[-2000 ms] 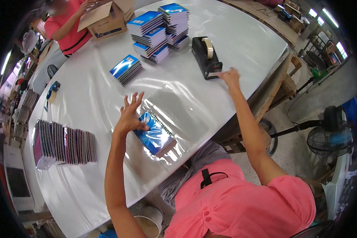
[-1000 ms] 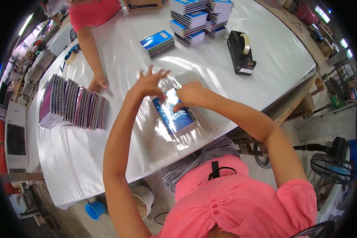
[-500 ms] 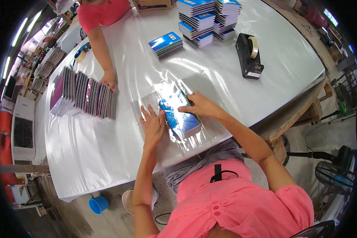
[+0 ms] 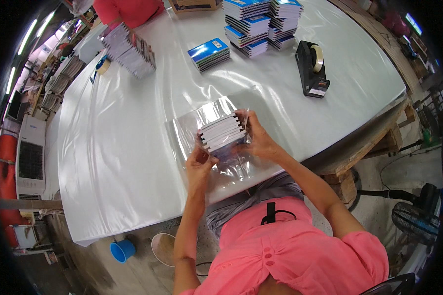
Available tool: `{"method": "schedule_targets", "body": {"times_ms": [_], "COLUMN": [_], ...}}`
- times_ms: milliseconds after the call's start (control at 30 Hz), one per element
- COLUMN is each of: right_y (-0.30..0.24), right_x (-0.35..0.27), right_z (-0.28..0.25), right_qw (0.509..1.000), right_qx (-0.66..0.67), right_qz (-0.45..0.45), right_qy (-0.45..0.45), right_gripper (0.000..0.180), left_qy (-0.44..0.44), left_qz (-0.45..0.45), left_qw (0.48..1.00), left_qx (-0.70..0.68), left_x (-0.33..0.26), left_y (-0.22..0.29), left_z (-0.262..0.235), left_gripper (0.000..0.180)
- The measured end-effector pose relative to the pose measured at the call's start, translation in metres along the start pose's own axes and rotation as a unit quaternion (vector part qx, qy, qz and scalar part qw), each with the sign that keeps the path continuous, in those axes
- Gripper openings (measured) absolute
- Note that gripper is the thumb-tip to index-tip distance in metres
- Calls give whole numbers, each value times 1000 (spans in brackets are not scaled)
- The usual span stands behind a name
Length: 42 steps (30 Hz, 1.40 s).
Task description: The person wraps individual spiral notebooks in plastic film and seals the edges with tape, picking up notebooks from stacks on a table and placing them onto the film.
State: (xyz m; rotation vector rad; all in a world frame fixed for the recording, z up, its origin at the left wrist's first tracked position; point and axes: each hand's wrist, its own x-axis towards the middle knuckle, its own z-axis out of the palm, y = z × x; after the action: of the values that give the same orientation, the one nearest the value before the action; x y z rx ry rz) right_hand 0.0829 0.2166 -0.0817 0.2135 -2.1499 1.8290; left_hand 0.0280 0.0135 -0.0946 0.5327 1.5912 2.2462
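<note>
Bundle: small stack of thin booklets, tipped up on edge so the white page edges face the camera; sits near the table's front edge, on a clear plastic sheet.
Why tilted: judged, lifted off the sheet so the film can pass under and round it.
Left hand: fingers closed on the lower left corner of the stack, pinching film against it.
Right hand: wrapped round the right side, fingers curled over the top edge; firm hold, not open.
Plastic sheet: crumpled below the stack, flat and shiny behind it.
Table: white glossy cover, bare beside the sheet.
Tape dispenser: black, to the right and farther back, well apart from the hands.
Blue booklets: short pile beyond the sheet; taller piles behind.
Fanned stack: far left, near another person in red.
Obstruction: nothing between hands and dispenser.
</note>
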Motion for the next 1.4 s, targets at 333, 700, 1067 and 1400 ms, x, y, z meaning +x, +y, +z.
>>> {"method": "schedule_targets", "body": {"times_ms": [333,700,1067,1400], "right_y": [-9,-69,-16,-22], "right_x": [44,-63,-90,-82], "right_z": [-4,-17,58,69], "right_qw": [928,938,892,863], "right_qx": [122,-196,-437,-494], "right_qz": [346,52,6,28], "right_qy": [58,-282,-119,-100], "right_gripper": [89,31,38,48], "left_qy": [23,-16,27,37], "left_qz": [-147,-14,5,23], "left_qw": [979,844,688,699], "left_qx": [141,537,725,713], "left_x": [20,-93,-98,-102], "left_y": [25,-5,-39,-43], "left_z": [4,25,38,37], "left_gripper": [56,83,58,53]}}
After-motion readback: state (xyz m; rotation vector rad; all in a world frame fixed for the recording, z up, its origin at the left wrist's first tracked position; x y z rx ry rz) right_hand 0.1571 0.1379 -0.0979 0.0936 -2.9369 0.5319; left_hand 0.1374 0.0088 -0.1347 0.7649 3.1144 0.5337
